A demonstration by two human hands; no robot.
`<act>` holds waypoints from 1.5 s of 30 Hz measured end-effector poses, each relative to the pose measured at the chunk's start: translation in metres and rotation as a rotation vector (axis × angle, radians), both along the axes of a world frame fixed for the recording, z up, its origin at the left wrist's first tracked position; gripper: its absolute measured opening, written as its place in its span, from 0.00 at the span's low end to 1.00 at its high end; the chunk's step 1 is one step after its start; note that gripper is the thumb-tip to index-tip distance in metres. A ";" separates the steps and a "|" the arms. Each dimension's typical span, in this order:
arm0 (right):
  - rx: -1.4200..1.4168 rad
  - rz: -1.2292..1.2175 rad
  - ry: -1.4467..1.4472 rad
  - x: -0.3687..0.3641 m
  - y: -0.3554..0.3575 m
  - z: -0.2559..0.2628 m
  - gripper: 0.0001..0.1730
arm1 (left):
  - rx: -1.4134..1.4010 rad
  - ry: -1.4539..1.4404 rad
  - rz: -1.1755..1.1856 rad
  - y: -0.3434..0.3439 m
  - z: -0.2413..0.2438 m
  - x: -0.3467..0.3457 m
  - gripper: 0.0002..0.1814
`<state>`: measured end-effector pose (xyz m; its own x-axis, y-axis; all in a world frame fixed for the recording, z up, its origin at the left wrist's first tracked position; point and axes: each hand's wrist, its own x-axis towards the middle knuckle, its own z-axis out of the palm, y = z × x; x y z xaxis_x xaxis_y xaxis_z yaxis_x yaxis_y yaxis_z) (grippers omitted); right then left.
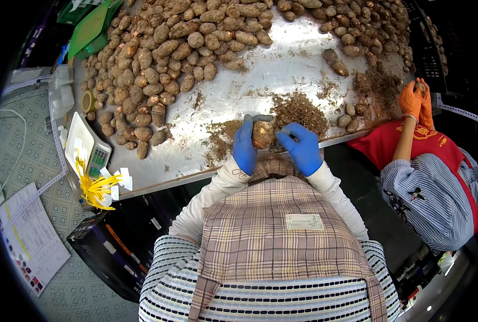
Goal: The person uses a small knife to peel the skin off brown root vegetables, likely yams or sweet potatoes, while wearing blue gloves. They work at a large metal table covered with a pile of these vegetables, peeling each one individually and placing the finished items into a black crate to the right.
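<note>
My left hand [245, 143], in a blue glove, holds a round brown taro corm [263, 135] over the near edge of a metal table [239, 90]. My right hand [300, 145], also blue-gloved, is at the corm's right side with its fingers bent; whether the fingertips touch the corm or hold anything small cannot be told. Just beyond both hands lies a heap of brown fibrous peelings [299, 112], with more scraps to the left. A large pile of taro corms [154, 60] covers the far left of the table.
At right, a co-worker's orange-gloved hands [416, 100] hold a corm. Another corm pile [363, 24] lies far right, beside a black crate [428, 44]. A digital scale [98, 157], yellow tagged ties [98, 189], a tape roll [88, 101] and a green container [90, 32] line the left.
</note>
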<state>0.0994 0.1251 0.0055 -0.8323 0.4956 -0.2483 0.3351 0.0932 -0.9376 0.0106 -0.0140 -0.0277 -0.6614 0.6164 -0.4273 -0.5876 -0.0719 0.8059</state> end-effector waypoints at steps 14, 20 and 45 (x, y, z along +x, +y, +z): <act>0.566 -0.155 -0.254 0.002 0.137 -0.059 0.16 | 0.651 -0.328 0.423 -0.049 -0.065 -0.189 0.21; 0.953 -0.226 -0.305 -0.034 0.239 -0.103 0.35 | 0.279 0.031 0.732 -0.052 0.035 -0.274 0.35; -0.275 0.361 0.188 -0.038 0.077 0.007 0.38 | 0.497 -0.615 -0.189 0.037 -0.014 -0.027 0.26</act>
<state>0.0612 0.2026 0.0125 -0.9820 0.1039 -0.1580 0.1493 -0.0873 -0.9849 -0.0167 0.0231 -0.0418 -0.2634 0.9074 -0.3276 -0.9529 -0.1918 0.2350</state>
